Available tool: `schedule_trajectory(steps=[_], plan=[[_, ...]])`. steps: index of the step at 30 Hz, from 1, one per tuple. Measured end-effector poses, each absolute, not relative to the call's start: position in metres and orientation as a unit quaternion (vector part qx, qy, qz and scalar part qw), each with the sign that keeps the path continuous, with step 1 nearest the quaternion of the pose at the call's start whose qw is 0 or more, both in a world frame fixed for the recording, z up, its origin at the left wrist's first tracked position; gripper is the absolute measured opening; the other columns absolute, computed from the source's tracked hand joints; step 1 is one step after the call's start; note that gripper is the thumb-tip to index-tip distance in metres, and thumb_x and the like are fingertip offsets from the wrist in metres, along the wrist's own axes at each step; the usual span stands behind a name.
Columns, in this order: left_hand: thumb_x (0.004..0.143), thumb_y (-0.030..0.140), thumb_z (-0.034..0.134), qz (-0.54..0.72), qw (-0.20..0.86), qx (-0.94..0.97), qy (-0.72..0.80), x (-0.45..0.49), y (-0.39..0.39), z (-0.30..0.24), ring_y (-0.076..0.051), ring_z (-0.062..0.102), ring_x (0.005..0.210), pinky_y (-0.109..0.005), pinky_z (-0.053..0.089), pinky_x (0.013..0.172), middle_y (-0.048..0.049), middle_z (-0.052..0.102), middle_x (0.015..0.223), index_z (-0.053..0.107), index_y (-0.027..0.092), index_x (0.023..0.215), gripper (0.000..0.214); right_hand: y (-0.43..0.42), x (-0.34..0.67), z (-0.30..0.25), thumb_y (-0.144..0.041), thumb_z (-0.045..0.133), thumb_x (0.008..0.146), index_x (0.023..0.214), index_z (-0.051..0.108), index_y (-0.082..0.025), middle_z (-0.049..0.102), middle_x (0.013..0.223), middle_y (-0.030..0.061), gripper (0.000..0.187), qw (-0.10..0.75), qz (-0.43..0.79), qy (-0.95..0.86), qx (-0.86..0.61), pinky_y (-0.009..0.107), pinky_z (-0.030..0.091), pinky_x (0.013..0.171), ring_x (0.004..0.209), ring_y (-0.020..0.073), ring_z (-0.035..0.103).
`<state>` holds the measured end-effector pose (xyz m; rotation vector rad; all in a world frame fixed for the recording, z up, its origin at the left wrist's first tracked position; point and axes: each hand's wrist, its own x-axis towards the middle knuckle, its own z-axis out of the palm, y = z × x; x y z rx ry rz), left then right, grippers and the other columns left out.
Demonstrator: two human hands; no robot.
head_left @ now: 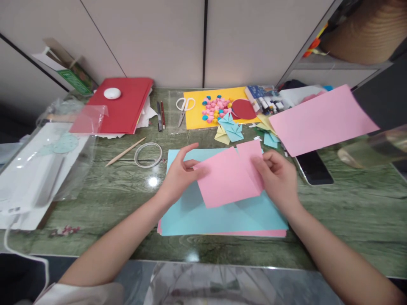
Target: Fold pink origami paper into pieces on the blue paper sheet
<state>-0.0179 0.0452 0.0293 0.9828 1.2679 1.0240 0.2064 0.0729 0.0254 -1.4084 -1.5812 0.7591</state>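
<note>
Both my hands hold a piece of pink paper [227, 178] above a stack of coloured sheets. My left hand [179, 173] pinches its left edge between thumb and fingers, with the index finger raised. On the other side, my right hand [280, 178] grips the right edge, thumb on top. A slit or gap shows at the paper's upper edge, and its right part stands at a slight angle. Under it lies a light blue sheet [222, 222], with pink edges showing below. Folded blue paper pieces [231, 127] and a yellow one [221, 134] lie just beyond.
White-handled scissors [182, 111], a yellow sheet [193, 120] with small coloured paper shapes, and a red folder [117, 106] lie toward the back. A tape roll [148, 155] and wooden stick [125, 151] are at left. A larger pink sheet [322, 120] partly covers a phone [314, 168] at right.
</note>
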Motion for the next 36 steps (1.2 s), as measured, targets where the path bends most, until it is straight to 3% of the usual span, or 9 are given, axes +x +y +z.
schedule_trajectory(steps=[3,6,11,18,25,36], plan=[[0.069,0.022,0.069,0.505,0.625,0.325,0.498,-0.014,0.042,0.027,-0.013,0.060,0.080,-0.026,0.047,0.072,-0.0005,0.061,0.094,0.035,0.031,0.128,0.068,0.074,0.208,0.025,-0.036,0.058,0.081,0.063,0.048,-0.020,0.033,0.051,-0.0063,0.026,0.444,0.269,-0.638,-0.569,0.025,0.026,0.048,0.050,0.0091,0.030],[0.070,0.017,0.067,0.526,0.643,0.288,0.477,-0.010,0.039,0.023,-0.011,0.058,0.082,-0.024,0.046,0.071,0.0006,0.059,0.103,0.048,0.030,0.113,0.048,0.075,0.209,0.022,-0.035,0.058,0.080,0.064,0.048,-0.020,0.034,0.052,-0.0062,0.025,0.448,0.262,-0.635,-0.573,0.024,0.026,0.049,0.050,0.0091,0.030],[0.066,0.012,0.065,0.482,0.658,0.304,0.492,-0.008,0.037,0.018,-0.010,0.054,0.074,-0.021,0.042,0.067,0.0006,0.062,0.083,0.068,0.018,0.078,0.014,0.076,0.209,0.019,-0.036,0.059,0.080,0.064,0.048,-0.020,0.034,0.051,-0.0065,0.025,0.445,0.272,-0.632,-0.574,0.024,0.025,0.048,0.050,0.0089,0.030],[0.066,0.023,0.072,0.430,0.626,0.421,0.496,-0.006,0.033,0.020,-0.021,0.056,0.103,-0.031,0.045,0.084,-0.0046,0.062,0.114,0.070,0.022,0.094,0.028,0.076,0.208,0.020,-0.038,0.057,0.081,0.063,0.048,-0.020,0.034,0.051,-0.0063,0.027,0.422,0.271,-0.646,-0.576,0.024,0.025,0.048,0.049,0.0090,0.029],[0.069,0.024,0.072,0.434,0.528,0.496,0.536,-0.004,0.030,0.022,-0.023,0.053,0.113,-0.034,0.044,0.092,-0.0043,0.056,0.126,0.062,0.024,0.112,0.044,0.074,0.207,0.023,-0.038,0.056,0.081,0.064,0.045,-0.020,0.029,0.047,-0.0082,0.027,0.423,0.287,-0.637,-0.577,0.024,0.022,0.046,0.046,0.0083,0.025],[0.069,0.024,0.071,0.443,0.494,0.513,0.545,-0.005,0.027,0.025,-0.026,0.049,0.118,-0.037,0.041,0.097,-0.0050,0.054,0.128,0.062,0.025,0.114,0.046,0.072,0.206,0.022,-0.040,0.055,0.082,0.065,0.045,-0.021,0.026,0.046,-0.0083,0.027,0.437,0.291,-0.625,-0.579,0.025,0.021,0.044,0.044,0.0085,0.023]])
